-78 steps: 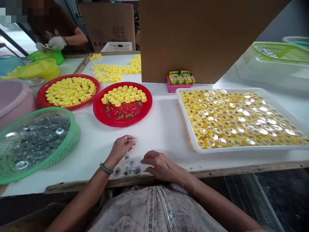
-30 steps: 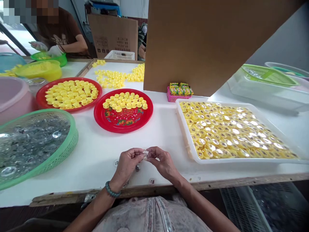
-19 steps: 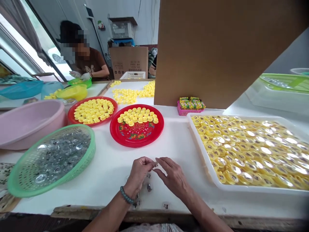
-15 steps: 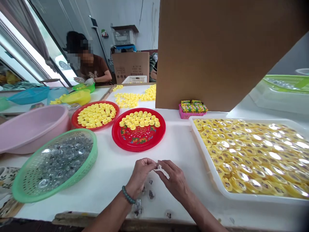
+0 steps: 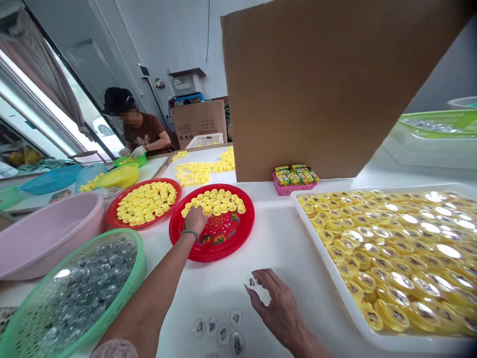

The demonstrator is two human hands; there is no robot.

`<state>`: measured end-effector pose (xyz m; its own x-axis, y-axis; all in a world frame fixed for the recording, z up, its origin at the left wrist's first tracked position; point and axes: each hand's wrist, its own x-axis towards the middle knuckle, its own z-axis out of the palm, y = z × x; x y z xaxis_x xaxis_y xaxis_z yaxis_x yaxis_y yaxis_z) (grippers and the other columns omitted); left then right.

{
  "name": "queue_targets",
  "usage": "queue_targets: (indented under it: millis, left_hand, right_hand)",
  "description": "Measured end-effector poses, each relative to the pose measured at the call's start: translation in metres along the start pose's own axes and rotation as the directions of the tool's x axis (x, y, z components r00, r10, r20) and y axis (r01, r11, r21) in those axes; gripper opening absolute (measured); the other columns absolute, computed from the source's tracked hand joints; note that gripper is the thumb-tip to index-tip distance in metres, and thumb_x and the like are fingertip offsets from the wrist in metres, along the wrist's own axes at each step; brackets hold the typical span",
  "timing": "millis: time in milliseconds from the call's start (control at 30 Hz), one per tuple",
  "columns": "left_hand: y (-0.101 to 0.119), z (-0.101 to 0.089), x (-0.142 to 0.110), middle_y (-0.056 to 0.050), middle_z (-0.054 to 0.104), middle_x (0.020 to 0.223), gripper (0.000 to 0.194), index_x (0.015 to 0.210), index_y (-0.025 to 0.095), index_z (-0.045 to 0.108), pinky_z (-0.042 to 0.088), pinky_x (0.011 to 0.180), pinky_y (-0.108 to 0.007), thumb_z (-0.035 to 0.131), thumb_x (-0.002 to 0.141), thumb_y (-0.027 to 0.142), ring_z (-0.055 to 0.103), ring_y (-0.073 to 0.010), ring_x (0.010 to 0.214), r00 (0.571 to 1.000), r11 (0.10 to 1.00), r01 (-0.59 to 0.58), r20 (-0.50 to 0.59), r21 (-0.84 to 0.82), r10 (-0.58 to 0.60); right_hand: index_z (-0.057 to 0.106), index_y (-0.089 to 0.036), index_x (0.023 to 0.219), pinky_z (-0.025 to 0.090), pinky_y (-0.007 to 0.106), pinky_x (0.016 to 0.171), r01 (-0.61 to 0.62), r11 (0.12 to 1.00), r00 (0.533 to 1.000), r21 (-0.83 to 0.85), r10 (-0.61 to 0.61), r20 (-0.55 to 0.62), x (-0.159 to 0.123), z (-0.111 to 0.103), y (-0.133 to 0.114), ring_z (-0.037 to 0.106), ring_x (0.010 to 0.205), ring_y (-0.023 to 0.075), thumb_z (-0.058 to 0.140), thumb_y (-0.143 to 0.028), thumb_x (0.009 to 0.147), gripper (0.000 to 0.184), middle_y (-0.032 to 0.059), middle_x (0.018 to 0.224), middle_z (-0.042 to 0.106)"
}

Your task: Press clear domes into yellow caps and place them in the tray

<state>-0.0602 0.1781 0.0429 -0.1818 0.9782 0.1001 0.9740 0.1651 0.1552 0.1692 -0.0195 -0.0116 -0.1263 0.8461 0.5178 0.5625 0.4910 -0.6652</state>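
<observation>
My left hand (image 5: 196,220) reaches over the red tray (image 5: 227,251), at the near edge of its yellow cups (image 5: 218,202). Its fingertips are hidden, so I cannot see whether one is gripped. In front of me my right hand (image 5: 275,301) pinches a small clear disc (image 5: 252,282) with a dark printed figure, between thumb and forefinger. On the white table left of that hand lie several similar clear discs (image 5: 223,334). To the right, a white tray (image 5: 313,258) holds many yellow cups topped with clear, printed discs.
A green basket (image 5: 138,271) of clear discs stands left, beside a pink basin (image 5: 48,233). Another red tray (image 5: 112,211) carries yellow cups. A cardboard sheet (image 5: 316,89) rises behind a pink basket (image 5: 294,189) of small packets. Across the table sits a person (image 5: 145,132) wearing gloves.
My left hand has left the right hand and moved forward to the yellow cups. My right hand keeps the clear disc, fingers apart from the left. The view has tilted slightly.
</observation>
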Motion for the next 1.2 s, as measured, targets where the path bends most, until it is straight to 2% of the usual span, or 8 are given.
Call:
queue_targets:
  millis: [100, 200, 367, 467, 567, 667, 900, 1200]
  left_hand:
    - [0.0, 0.009, 0.002, -0.019, 0.062, 0.1, 0.031, 0.096, 0.01, 0.062, 0.044, 0.074, -0.033, 0.061, 0.074, 0.032, 0.06, -0.0301, 0.094, 0.999, 0.998, -0.042, 0.036, 0.047, 0.04]
    - [0.003, 0.014, -0.011, -0.017, 0.064, 0.096, 0.029, 0.094, 0.011, 0.062, 0.044, 0.074, -0.032, 0.06, 0.075, 0.033, 0.061, -0.0286, 0.092, 0.995, 0.995, -0.085, 0.064, 0.059, 0.081]
    - [0.005, 0.009, -0.036, -0.009, 0.068, 0.081, 0.026, 0.096, 0.016, 0.063, 0.044, 0.068, -0.029, 0.052, 0.081, 0.034, 0.062, -0.0232, 0.081, 0.979, 0.99, -0.144, 0.149, 0.006, 0.141]
    - [0.002, 0.0, -0.041, -0.009, 0.068, 0.096, 0.032, 0.109, 0.019, 0.061, 0.045, 0.074, -0.027, 0.046, 0.081, 0.017, 0.062, -0.021, 0.088, 0.96, 0.976, -0.214, 0.177, -0.043, 0.219]
    - [-0.003, -0.005, -0.037, -0.006, 0.061, 0.117, 0.051, 0.115, 0.023, 0.061, 0.043, 0.084, -0.025, 0.042, 0.072, 0.002, 0.058, -0.019, 0.101, 0.869, 0.911, -0.393, 0.272, -0.127, 0.413]
    - [-0.006, -0.004, -0.033, -0.004, 0.063, 0.116, 0.052, 0.107, 0.023, 0.066, 0.042, 0.089, -0.026, 0.043, 0.065, 0.001, 0.056, -0.02, 0.106, 0.774, 0.855, -0.477, 0.362, -0.205, 0.519]
    - [-0.008, 0.006, -0.044, -0.008, 0.069, 0.102, 0.044, 0.101, 0.016, 0.069, 0.044, 0.08, -0.028, 0.048, 0.062, 0.009, 0.061, -0.0242, 0.094, 0.834, 0.889, -0.393, 0.315, -0.236, 0.453]
    - [-0.004, 0.0, -0.043, -0.005, 0.07, 0.079, 0.031, 0.088, 0.017, 0.07, 0.043, 0.062, -0.024, 0.048, 0.068, 0.014, 0.062, -0.0183, 0.073, 0.874, 0.915, -0.306, 0.305, -0.263, 0.379]
  right_hand:
    - [0.052, -0.02, 0.102, 0.051, 0.028, 0.065, -0.011, 1.0, 1.0, 0.004, 0.011, -0.011, 0.001, -0.002, 0.001, 0.06, 0.075, 0.0167, 0.056, -0.015, 0.08, 0.022, 0.0047, 0.084, 0.06]
    - [0.052, -0.02, 0.102, 0.051, 0.028, 0.066, -0.02, 1.0, 1.0, 0.007, 0.02, -0.003, 0.002, -0.003, 0.0, 0.06, 0.076, 0.0168, 0.056, -0.016, 0.08, 0.022, 0.0049, 0.086, 0.06]
    - [0.054, -0.02, 0.099, 0.05, 0.028, 0.066, -0.03, 0.999, 1.0, 0.011, 0.03, 0.006, 0.002, -0.005, -0.002, 0.06, 0.075, 0.0165, 0.056, -0.017, 0.08, 0.019, 0.0042, 0.084, 0.061]
    - [0.054, -0.02, 0.098, 0.05, 0.028, 0.067, -0.048, 0.999, 0.999, 0.004, 0.048, 0.008, 0.0, -0.006, 0.0, 0.06, 0.075, 0.0164, 0.056, -0.018, 0.08, 0.019, 0.004, 0.083, 0.06]
    - [0.055, -0.02, 0.097, 0.049, 0.028, 0.067, -0.083, 0.997, 0.996, 0.006, 0.083, 0.031, -0.001, -0.008, 0.001, 0.059, 0.074, 0.0158, 0.056, -0.019, 0.08, 0.017, 0.0035, 0.083, 0.06]
    - [0.055, -0.021, 0.096, 0.049, 0.027, 0.067, -0.101, 0.995, 0.994, 0.013, 0.1, 0.054, -0.002, -0.009, 0.0, 0.059, 0.073, 0.0155, 0.056, -0.019, 0.08, 0.016, 0.0034, 0.082, 0.06]
    - [0.056, -0.019, 0.096, 0.049, 0.027, 0.066, -0.115, 0.993, 0.991, -0.006, 0.115, 0.069, -0.002, -0.01, 0.0, 0.058, 0.071, 0.0145, 0.058, -0.02, 0.078, 0.017, 0.0033, 0.082, 0.06]
    - [0.057, -0.02, 0.095, 0.05, 0.027, 0.066, -0.099, 0.995, 0.993, 0.005, 0.098, 0.066, -0.001, -0.008, 0.002, 0.057, 0.071, 0.0149, 0.056, -0.021, 0.081, 0.015, 0.0038, 0.081, 0.059]
